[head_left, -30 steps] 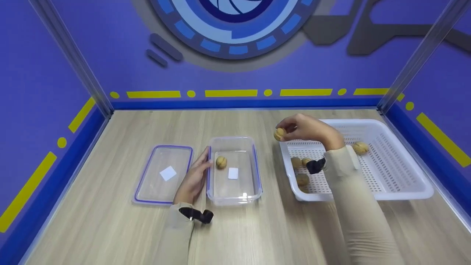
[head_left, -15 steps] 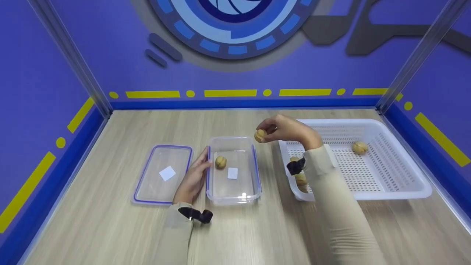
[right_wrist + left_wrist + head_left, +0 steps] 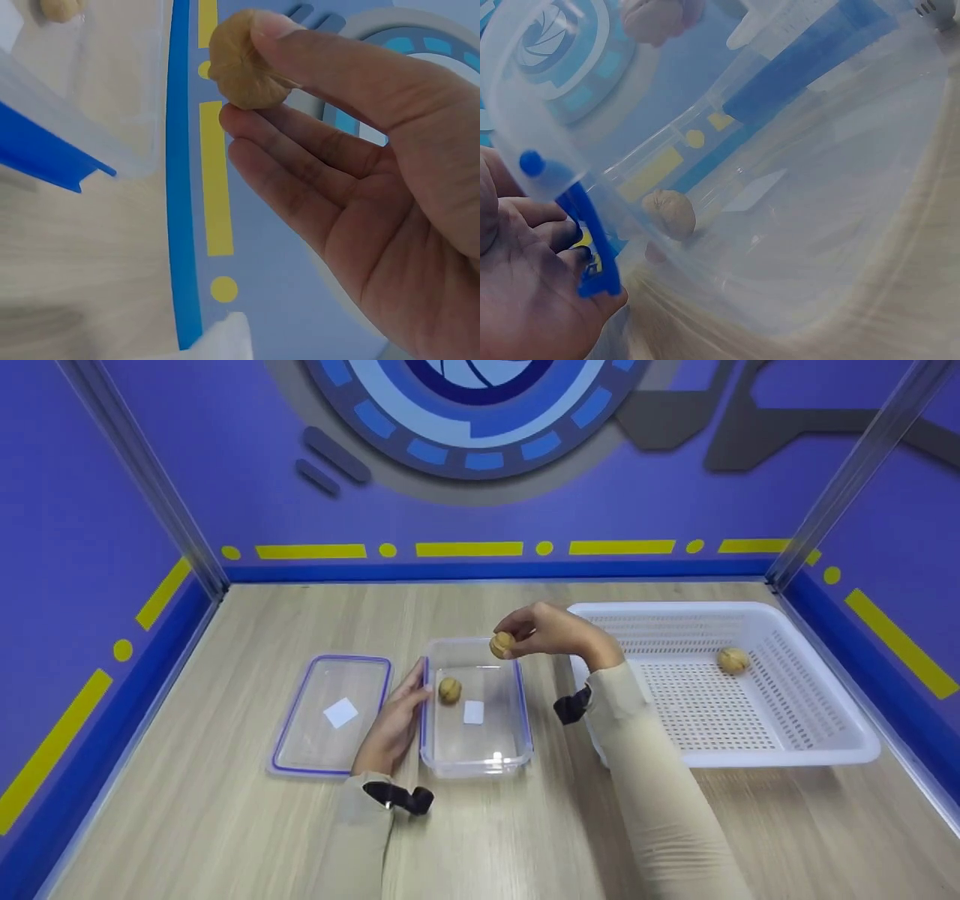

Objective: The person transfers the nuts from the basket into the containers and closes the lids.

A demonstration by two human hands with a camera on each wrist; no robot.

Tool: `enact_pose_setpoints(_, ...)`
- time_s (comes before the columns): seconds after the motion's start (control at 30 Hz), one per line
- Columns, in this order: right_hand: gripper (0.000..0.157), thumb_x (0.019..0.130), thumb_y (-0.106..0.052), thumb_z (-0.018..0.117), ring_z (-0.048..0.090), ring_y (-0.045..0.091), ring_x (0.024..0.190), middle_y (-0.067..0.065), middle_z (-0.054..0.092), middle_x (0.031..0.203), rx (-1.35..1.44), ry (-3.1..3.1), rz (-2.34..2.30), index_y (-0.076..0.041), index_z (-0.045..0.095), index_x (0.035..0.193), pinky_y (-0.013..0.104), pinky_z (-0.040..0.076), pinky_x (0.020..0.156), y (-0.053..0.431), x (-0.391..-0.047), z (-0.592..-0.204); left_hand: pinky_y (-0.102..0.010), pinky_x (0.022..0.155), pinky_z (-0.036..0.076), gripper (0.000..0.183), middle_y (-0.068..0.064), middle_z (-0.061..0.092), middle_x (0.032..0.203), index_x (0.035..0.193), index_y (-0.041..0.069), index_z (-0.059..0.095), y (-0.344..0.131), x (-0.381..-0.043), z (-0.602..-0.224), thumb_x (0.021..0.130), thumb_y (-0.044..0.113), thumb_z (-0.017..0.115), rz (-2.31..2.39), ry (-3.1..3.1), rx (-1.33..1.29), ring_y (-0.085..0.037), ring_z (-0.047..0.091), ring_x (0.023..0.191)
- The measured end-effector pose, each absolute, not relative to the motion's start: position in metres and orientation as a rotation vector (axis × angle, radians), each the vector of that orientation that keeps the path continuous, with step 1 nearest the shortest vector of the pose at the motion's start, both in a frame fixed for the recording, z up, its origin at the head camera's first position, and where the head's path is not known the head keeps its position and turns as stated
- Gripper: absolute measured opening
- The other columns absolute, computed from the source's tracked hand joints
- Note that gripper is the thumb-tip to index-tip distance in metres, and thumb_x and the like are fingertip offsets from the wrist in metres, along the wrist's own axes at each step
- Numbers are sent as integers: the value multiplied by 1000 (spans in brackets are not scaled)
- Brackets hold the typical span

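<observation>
A walnut is pinched between the thumb and fingers of my right hand, over the far right corner of a clear plastic food container in the head view. The right wrist view shows this walnut at the fingertips, the other fingers loosely extended. Inside the container, near its left wall, lies another walnut beside a white label. My left hand rests along the container's left side, fingers relaxed. Up close, the left hand touches around a blue side latch.
A clear lid with a blue-purple seal lies left of the container, partly behind the left hand. At right stands a white perforated basket holding a walnut; the right forearm hides its left part. Purple-blue panels enclose the table.
My right hand has carried its walnut leftward from above the basket's far left corner to above the container. The left hand and the walnut in the container have stayed in place.
</observation>
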State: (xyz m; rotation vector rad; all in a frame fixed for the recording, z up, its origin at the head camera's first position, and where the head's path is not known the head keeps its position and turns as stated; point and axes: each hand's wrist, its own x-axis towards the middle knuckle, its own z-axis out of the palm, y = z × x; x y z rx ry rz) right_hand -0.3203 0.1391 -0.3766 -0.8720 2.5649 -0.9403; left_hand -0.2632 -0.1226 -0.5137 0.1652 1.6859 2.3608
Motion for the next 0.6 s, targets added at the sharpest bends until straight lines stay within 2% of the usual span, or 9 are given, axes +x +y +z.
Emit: enact_pose_setpoints(0.6,34,81,-13,75,69,23,97,10,73,104,-817,2576,-1024,-5,70,114,32,57,83,109,-328,-409,-38,123,-4,62,-11,-1,163,154,6,12,-123,-262,-512,97,2,37,2338,1707,168,-25,-7,150)
